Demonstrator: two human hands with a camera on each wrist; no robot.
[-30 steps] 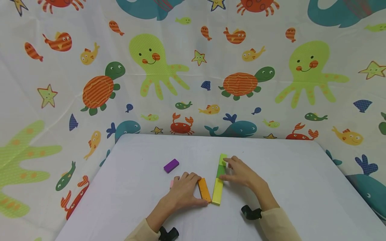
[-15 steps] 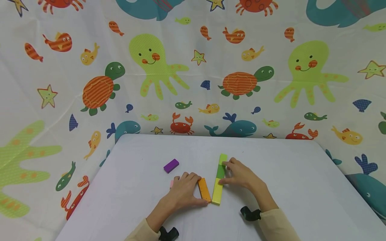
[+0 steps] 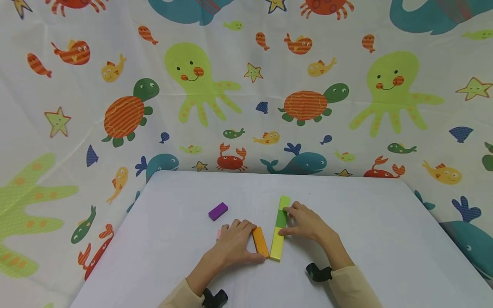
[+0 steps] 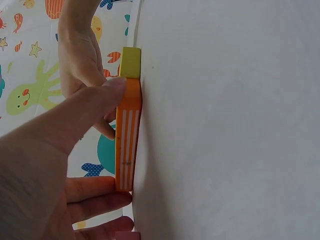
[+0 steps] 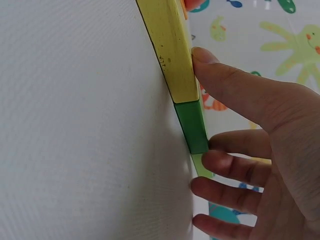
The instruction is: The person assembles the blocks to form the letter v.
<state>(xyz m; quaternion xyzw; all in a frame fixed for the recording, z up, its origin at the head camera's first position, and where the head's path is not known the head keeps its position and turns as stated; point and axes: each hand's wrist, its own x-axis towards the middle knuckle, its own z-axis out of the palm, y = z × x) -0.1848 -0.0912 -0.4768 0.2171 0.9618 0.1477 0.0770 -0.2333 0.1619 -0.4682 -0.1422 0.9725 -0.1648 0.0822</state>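
In the head view, my left hand (image 3: 236, 244) pinches an orange block (image 3: 260, 242) lengthwise, thumb at its near end and a finger at its far end. White stripes mark its side in the left wrist view. Just right of it, a yellow block (image 3: 276, 244), a green block (image 3: 281, 219) and a light green block (image 3: 284, 202) lie end to end in a row. My right hand (image 3: 308, 222) touches that row from the right: its thumb rests on the yellow block, its index finger near the joint between green and light green. The remaining fingers are loosely extended.
A purple block (image 3: 218, 211) lies behind my left hand. Part of a pink block (image 3: 218, 234) shows beside that hand, mostly hidden by it. Everything rests on a white table (image 3: 366, 222), with a sea-animal patterned cloth (image 3: 246, 98) hanging behind.
My right hand has slid slightly nearer along the row, its index finger moving off the light green block toward the green one. The left hand and the blocks have stayed put.
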